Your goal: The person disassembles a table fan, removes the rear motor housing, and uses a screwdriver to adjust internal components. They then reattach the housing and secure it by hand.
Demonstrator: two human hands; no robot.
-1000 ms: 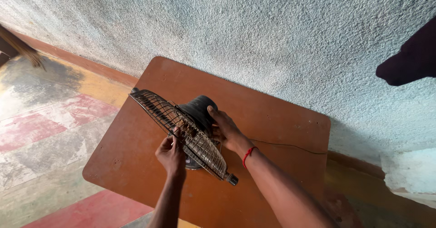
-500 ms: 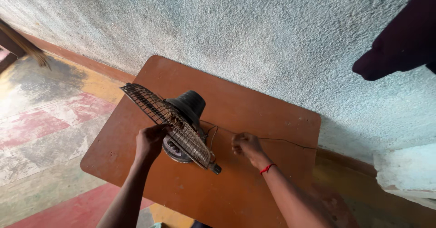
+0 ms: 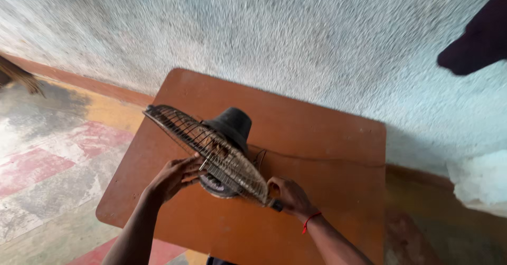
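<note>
Fan cage (image 3: 211, 150) slants across the table (image 3: 327, 154) (motor behind); left hand (image 3: 174, 175) grips its middle, right hand (image 3: 290, 195) pinches its near rim.

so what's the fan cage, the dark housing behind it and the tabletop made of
The fan guard looks like thin metal wire, dull and grimy, going by its fine radial and ring strands. The motor housing looks like matte black moulded plastic, though painted metal is possible. The table has a smooth orange-brown top with rounded corners, probably laminate or painted board.
</note>
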